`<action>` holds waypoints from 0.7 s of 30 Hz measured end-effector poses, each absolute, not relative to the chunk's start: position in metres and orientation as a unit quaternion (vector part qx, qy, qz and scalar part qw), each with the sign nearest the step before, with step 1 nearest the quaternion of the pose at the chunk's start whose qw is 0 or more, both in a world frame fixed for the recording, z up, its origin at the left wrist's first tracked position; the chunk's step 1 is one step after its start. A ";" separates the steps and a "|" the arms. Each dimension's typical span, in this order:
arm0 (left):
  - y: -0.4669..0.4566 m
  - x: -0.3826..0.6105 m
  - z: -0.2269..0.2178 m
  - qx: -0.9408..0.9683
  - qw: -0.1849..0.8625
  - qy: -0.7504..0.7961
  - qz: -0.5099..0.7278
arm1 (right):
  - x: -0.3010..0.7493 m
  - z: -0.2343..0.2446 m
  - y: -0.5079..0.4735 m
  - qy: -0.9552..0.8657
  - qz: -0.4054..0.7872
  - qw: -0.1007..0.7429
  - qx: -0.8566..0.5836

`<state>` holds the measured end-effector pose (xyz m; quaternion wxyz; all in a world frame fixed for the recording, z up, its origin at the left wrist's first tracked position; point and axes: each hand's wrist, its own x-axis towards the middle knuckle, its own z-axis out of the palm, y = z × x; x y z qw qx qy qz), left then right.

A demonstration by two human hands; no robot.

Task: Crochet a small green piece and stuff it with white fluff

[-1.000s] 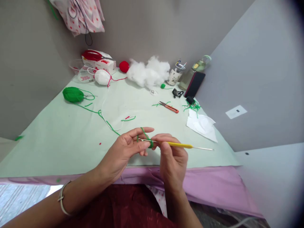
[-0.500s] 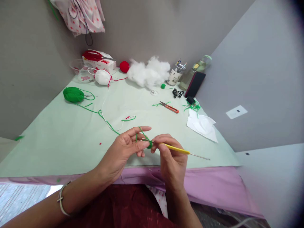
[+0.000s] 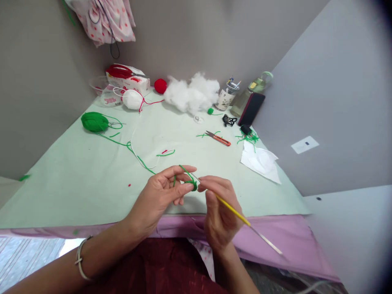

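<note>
A small green crochet piece (image 3: 194,186), compact and dark where it bunches, is pinched at the L hand's (image 3: 157,190) fingertips, just above the near edge of the pale green bench (image 3: 76,175). We can't make out indiv. stitches; too small. A green strand (image 3: 186,171) rises from the piece & crosses the L index finger, which is extended above the thumb; the other fingers curl beneath, so the hand is part-open w/ a firm thumb pinch.

At R, we see the R hand (image 3: 223,210) closed round a yellow-handled crochet hook (image 3: 233,209), fingers bent, thumb along the handle. The hook slants, its thin metal tip up toward the L fingers, rear metal shaft down to lower R. Tip is next to the strand; we can't tell if they touch.

Farther back, L side, we note a green yarn ball (image 3: 94,122) w/ its tail running twd the L hand; orange-handled thread snips (image 3: 221,139) lie open, R of ctr.
</note>
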<state>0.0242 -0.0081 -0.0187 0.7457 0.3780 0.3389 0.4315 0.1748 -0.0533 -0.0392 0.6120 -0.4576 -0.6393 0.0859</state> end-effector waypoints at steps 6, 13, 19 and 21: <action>-0.010 0.024 -0.017 0.347 0.772 0.347 0.404 | 0.172 -0.042 -0.050 -0.602 0.093 0.654 -0.448; -0.009 0.022 -0.015 0.347 0.771 0.343 0.411 | 0.174 -0.037 -0.051 -0.546 0.184 0.698 -0.425; -0.009 0.023 -0.017 0.356 0.770 0.330 0.414 | 0.174 -0.037 -0.053 -0.554 0.186 0.689 -0.429; -0.009 0.023 -0.016 0.357 0.771 0.328 0.412 | 0.174 -0.037 -0.052 -0.551 0.184 0.691 -0.429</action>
